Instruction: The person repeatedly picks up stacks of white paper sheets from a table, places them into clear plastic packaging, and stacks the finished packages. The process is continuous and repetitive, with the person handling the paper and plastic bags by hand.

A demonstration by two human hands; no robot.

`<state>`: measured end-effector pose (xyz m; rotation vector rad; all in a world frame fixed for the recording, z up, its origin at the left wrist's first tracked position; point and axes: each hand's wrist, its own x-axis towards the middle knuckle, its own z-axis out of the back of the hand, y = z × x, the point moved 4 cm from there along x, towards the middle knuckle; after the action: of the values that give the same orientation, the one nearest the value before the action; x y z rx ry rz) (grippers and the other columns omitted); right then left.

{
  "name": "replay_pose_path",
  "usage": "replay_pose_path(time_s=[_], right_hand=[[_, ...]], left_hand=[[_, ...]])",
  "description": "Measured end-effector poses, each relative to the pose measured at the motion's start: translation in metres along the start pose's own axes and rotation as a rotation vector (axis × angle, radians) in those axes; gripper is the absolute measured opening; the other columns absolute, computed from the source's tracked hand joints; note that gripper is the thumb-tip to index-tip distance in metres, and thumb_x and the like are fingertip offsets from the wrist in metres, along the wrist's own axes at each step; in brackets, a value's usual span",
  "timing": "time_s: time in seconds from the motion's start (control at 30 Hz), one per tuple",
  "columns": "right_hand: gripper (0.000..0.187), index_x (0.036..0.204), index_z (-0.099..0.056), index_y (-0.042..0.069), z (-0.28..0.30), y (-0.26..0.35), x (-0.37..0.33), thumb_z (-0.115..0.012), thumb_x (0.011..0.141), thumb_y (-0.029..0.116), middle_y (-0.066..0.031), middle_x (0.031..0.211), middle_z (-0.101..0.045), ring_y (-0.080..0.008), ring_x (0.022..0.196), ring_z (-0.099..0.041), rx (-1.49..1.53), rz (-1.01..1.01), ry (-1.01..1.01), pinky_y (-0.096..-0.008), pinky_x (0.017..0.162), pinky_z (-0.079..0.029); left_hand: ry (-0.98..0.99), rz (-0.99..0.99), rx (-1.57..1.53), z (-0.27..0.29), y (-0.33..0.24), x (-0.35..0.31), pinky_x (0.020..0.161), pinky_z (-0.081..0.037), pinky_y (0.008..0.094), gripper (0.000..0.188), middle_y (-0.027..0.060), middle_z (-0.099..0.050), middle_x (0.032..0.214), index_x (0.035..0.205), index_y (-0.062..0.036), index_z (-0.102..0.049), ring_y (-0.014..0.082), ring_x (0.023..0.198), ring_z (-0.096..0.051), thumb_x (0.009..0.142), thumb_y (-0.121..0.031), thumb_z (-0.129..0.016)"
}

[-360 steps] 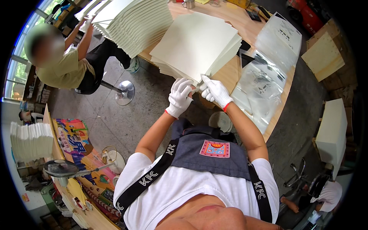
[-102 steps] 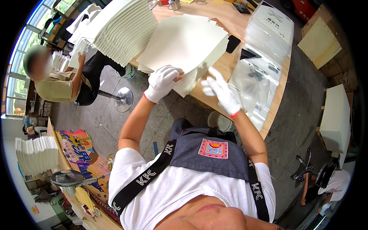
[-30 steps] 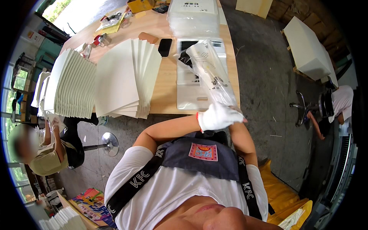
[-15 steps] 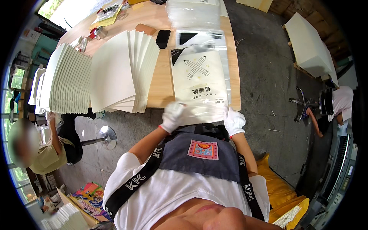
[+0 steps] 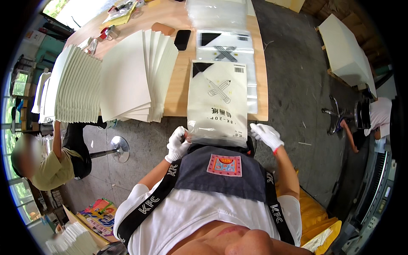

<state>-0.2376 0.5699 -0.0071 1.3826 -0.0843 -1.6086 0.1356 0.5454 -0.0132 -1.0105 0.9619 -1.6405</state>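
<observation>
A clear plastic bag of drawing paper [image 5: 217, 102], printed with crossed pencils and a black corner, overhangs the table's near edge and reaches my apron. At the lower left side of this bag, my left hand [image 5: 178, 143], in a white knitted glove, is closed with its fingertips on the plastic edge. My gloved right hand [image 5: 267, 137] is off the bag, just beyond its right side, with fingers stretched out and nothing in them. Under the far end of the bag lie more printed plastic bags [image 5: 225, 39], overlapping one another.
Fanned stacks of white paper [image 5: 125, 80] cover the table's left part. A black phone [image 5: 182, 40], a brown case [image 5: 162, 29] and a tape dispenser [image 5: 109, 33] lie beyond them. Another person [image 5: 51, 163] sits at the left. A pallet of white sheets [image 5: 346, 53] stands right.
The bag of paper has slid toward my body, uncovering more of the bags behind it. My right hand has let go and moved right; my left has shifted slightly left and nearer.
</observation>
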Motion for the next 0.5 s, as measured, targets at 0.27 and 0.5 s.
replay_pose_path(time_s=[0.27, 0.5], right_hand=[[0.04, 0.131, -0.053, 0.0, -0.068, 0.012, 0.081, -0.061, 0.095, 0.015, -0.0099, 0.119, -0.065, -0.0181, 0.102, -0.064, 1.337, 0.289, -0.174, -0.0321, 0.087, -0.053], [0.037, 0.129, -0.054, 0.003, -0.038, 0.059, 0.114, -0.06, 0.096, 0.019, -0.0067, 0.109, -0.065, -0.014, 0.093, -0.063, 1.191, 0.388, -0.423, -0.0288, 0.072, -0.055]], left_hand=[[-0.147, 0.017, 0.533, 0.044, -0.017, 0.044, 0.053, -0.04, 0.0384, 0.024, 0.0153, -0.046, 0.066, 0.071, -0.0055, -0.042, 0.0354, 0.058, -0.047, 0.071, -0.001, -0.065], [0.176, 0.733, -0.644, -0.025, 0.043, -0.001, 0.087, -0.055, 0.0419, 0.053, 0.0135, -0.058, 0.124, 0.136, -0.0021, -0.04, 0.0186, 0.089, -0.062, 0.095, -0.027, -0.061]])
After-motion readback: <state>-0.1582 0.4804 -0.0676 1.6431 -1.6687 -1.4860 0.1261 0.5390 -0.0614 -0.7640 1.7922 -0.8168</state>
